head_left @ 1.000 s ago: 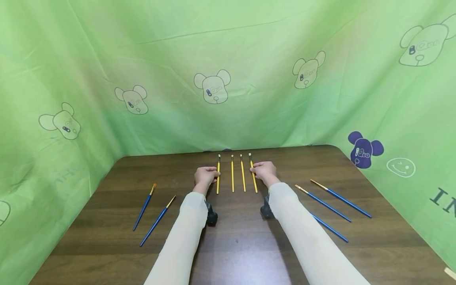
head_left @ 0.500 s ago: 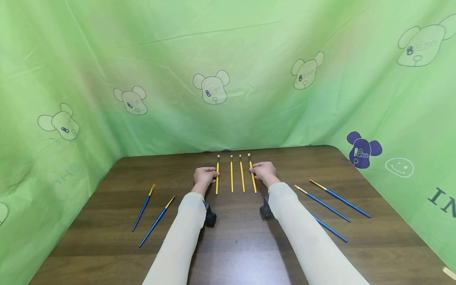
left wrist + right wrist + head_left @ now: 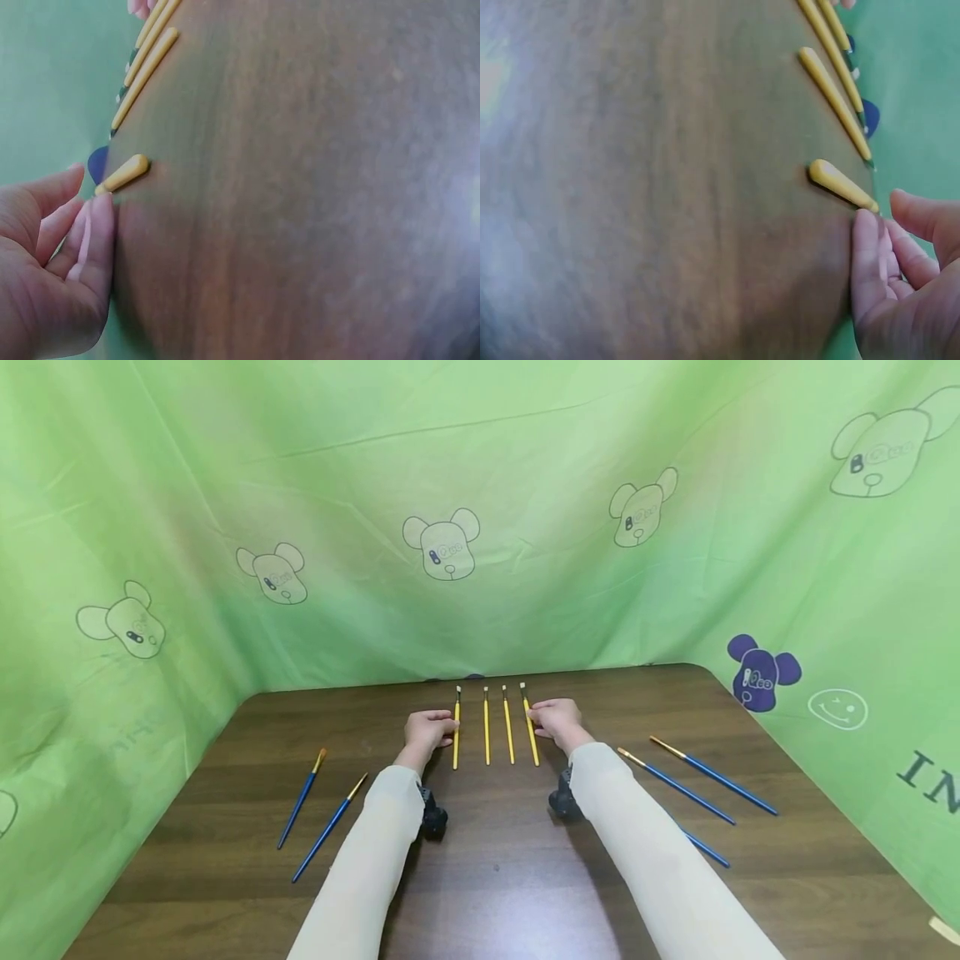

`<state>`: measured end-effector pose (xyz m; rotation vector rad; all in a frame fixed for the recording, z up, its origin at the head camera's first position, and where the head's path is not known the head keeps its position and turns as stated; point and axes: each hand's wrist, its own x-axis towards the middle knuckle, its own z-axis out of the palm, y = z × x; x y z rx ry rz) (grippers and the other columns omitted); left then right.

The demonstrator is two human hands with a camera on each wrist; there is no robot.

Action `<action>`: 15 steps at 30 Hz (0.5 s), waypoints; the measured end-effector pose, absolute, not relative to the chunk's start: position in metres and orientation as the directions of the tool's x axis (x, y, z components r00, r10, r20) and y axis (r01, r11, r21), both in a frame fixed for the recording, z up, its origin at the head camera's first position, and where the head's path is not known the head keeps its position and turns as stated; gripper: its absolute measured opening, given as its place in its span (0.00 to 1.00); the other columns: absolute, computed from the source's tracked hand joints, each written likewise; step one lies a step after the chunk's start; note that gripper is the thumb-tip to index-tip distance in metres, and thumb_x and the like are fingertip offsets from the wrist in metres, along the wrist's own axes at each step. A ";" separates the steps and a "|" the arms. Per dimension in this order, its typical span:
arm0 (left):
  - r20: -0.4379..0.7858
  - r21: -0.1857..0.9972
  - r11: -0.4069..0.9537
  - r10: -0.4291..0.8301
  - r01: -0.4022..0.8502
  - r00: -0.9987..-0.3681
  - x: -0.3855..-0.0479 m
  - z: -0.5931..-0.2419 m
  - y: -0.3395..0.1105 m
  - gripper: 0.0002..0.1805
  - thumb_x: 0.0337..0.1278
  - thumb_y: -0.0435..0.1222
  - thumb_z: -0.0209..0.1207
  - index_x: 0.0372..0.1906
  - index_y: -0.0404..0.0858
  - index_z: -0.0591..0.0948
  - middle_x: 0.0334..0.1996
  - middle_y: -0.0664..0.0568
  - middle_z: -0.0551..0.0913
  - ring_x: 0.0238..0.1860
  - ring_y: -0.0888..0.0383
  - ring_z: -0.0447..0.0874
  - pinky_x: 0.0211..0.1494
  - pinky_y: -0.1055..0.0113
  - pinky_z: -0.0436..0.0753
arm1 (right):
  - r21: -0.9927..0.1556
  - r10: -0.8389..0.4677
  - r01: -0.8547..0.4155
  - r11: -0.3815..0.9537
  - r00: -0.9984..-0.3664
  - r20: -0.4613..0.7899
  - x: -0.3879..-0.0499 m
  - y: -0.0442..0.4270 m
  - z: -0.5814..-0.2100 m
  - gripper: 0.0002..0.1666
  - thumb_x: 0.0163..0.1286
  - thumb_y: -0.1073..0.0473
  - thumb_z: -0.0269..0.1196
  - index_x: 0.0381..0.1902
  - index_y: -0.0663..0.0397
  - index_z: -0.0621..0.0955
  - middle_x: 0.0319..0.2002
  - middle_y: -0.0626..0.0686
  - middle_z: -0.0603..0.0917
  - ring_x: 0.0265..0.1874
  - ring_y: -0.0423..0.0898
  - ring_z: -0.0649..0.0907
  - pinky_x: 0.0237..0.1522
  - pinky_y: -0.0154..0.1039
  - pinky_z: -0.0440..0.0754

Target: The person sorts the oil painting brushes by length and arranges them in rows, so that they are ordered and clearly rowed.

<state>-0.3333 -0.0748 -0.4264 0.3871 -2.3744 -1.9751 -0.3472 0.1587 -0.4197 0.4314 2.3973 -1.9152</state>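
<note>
Several yellow-handled paintbrushes with pale bristles lie side by side at the far middle of the table. My left hand (image 3: 427, 728) is at the leftmost yellow paintbrush (image 3: 455, 753), fingertips touching its handle. In the left wrist view the thumb stands a little apart from the fairly straight fingers (image 3: 97, 240). On the other side, my right hand (image 3: 557, 719) touches the rightmost yellow paintbrush (image 3: 534, 748). Its thumb and fingers (image 3: 866, 247) are likewise slightly parted around the handle. Between the hands lie two more yellow paintbrushes, one left (image 3: 487, 735) and one right (image 3: 508, 735).
Two blue paintbrushes, one further left (image 3: 302, 797) and one nearer (image 3: 330, 827), lie left of my arms. On the right are three more, the far one (image 3: 720, 778) fully visible, the near one (image 3: 705, 848) partly behind my sleeve. A green printed cloth (image 3: 360, 610) hangs behind the table (image 3: 480, 893).
Both forearms have shifted slightly outward, and the fingertips have eased a little from the outer yellow paintbrushes. The brushes keep their places; the head view has drifted slightly.
</note>
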 end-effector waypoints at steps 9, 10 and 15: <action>-0.126 0.974 0.170 -0.136 -0.148 -0.983 -0.331 -0.419 -0.083 0.16 0.55 0.29 0.67 0.49 0.32 0.84 0.43 0.41 0.86 0.41 0.53 0.86 0.31 0.69 0.86 | -0.950 0.103 0.269 0.156 -0.961 -0.255 -0.339 0.166 -0.408 0.20 0.68 0.66 0.62 0.56 0.69 0.76 0.50 0.62 0.81 0.47 0.52 0.79 0.34 0.33 0.85; -0.126 0.975 0.168 -0.126 -0.147 -0.984 -0.330 -0.417 -0.084 0.16 0.55 0.29 0.67 0.50 0.31 0.84 0.44 0.41 0.85 0.41 0.52 0.86 0.32 0.69 0.86 | -0.950 0.095 0.271 0.154 -0.961 -0.259 -0.339 0.166 -0.407 0.21 0.68 0.66 0.61 0.57 0.69 0.75 0.52 0.62 0.81 0.48 0.52 0.79 0.34 0.33 0.85; -0.125 0.979 0.151 -0.089 -0.138 -0.988 -0.327 -0.409 -0.088 0.17 0.56 0.29 0.66 0.52 0.30 0.83 0.47 0.40 0.84 0.44 0.50 0.85 0.36 0.65 0.87 | -0.951 0.060 0.265 0.157 -0.964 -0.259 -0.339 0.169 -0.397 0.21 0.69 0.66 0.61 0.58 0.70 0.74 0.53 0.62 0.80 0.50 0.53 0.79 0.38 0.35 0.85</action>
